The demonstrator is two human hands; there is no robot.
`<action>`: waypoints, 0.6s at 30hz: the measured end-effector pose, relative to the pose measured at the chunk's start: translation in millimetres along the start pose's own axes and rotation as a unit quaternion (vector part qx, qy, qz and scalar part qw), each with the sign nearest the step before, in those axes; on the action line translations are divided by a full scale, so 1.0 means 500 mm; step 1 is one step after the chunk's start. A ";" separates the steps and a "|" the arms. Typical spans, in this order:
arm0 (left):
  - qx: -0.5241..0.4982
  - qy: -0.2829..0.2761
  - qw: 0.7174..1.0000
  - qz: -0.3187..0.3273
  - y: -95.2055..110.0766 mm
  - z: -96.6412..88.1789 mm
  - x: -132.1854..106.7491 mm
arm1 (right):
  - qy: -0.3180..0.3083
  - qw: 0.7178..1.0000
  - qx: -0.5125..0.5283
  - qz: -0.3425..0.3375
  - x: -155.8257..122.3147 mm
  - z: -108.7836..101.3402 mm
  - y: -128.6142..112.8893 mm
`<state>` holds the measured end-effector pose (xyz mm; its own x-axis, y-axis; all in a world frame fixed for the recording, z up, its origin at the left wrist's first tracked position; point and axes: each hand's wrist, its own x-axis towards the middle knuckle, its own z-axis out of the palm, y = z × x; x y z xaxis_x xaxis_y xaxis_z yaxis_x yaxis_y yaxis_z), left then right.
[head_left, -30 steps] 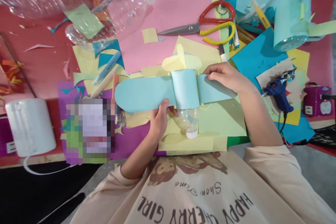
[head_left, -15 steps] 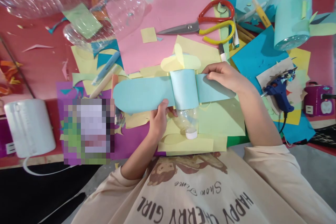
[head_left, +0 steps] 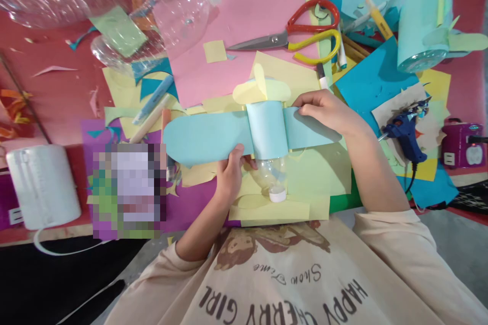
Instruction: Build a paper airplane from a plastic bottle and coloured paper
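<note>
A small clear plastic bottle (head_left: 268,172) lies with its white cap toward me, wrapped in light-blue paper (head_left: 267,129). Pale yellow paper fins (head_left: 261,90) stand at its far end. One light-blue paper wing (head_left: 206,137) with a rounded tip reaches out to the left, and another paper wing (head_left: 310,129) to the right. My left hand (head_left: 231,170) pinches the lower edge of the left wing close to the bottle, thumb on top. On the right wing's upper edge, my right hand (head_left: 324,111) has its thumb and fingers closed; its fingertips are partly hidden.
Scissors (head_left: 282,40) with red and yellow handles lie on pink paper (head_left: 236,10) beyond the bottle. A blue glue gun (head_left: 406,134) rests at right, below a turquoise-wrapped bottle (head_left: 423,25). Clear bottles (head_left: 183,10) are at upper left, a white case (head_left: 43,185) at far left.
The turquoise-wrapped bottle at upper right has tilted or turned slightly. The pale green sheet under my right forearm has shifted a little. Both my hands and the held wings look nearly still.
</note>
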<state>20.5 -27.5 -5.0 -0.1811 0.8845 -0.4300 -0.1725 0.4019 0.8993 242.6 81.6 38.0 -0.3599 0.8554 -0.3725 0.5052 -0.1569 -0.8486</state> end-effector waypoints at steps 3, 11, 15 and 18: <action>-0.012 0.001 1.000 0.003 -0.005 0.000 0.001 | 0.000 1.000 -0.003 0.001 -0.001 0.001 0.000; -0.024 0.006 1.000 0.009 -0.004 0.002 0.004 | 0.007 1.000 0.004 -0.017 0.004 0.004 0.013; -0.019 0.008 1.000 0.012 -0.006 0.000 0.003 | 0.014 0.999 0.018 -0.025 0.005 0.009 0.015; -0.020 0.010 1.000 0.011 -0.006 0.000 0.002 | 0.028 0.999 0.033 -0.013 0.003 0.004 0.009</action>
<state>20.7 -28.0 -8.2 -0.2040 0.8881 -0.4118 -0.2074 0.3719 0.9048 242.7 81.0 32.9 -0.3263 0.8857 -0.3303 0.4424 -0.1657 -0.8814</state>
